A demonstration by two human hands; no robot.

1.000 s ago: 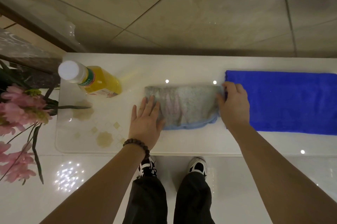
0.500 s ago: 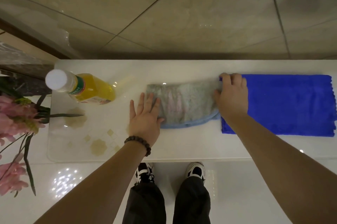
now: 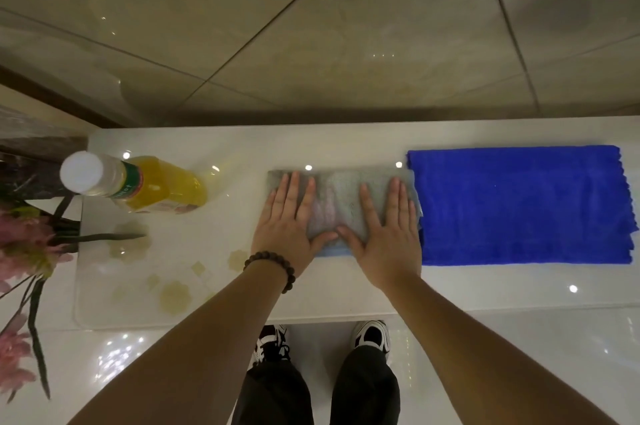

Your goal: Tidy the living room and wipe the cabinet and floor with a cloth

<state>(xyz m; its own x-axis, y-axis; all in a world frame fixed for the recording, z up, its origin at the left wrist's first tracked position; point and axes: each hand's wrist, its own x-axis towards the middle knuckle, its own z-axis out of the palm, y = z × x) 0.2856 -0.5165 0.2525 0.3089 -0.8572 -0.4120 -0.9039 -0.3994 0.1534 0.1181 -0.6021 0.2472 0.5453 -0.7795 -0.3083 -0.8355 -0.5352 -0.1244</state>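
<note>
A folded grey cloth [image 3: 334, 197] with a light blue edge lies on the white cabinet top [image 3: 311, 147] in front of me. My left hand [image 3: 289, 220] lies flat on the cloth's left half, fingers straight. On the cloth's right half my right hand [image 3: 388, 227] lies flat too, and the two thumbs nearly meet at the near edge. A folded bright blue cloth [image 3: 519, 204] lies right of the grey one, its left edge just past my right hand's fingers.
A bottle of yellow drink [image 3: 138, 184] with a white cap stands at the cabinet's left end. Pink flowers [image 3: 24, 244] with dark leaves reach in from the left edge. A tiled wall rises behind the cabinet. My shoes [image 3: 322, 338] stand on glossy white floor below.
My right hand left the seam between the two cloths and now lies flat on the grey cloth. My left hand slid further onto it. The blue cloth sits a little apart.
</note>
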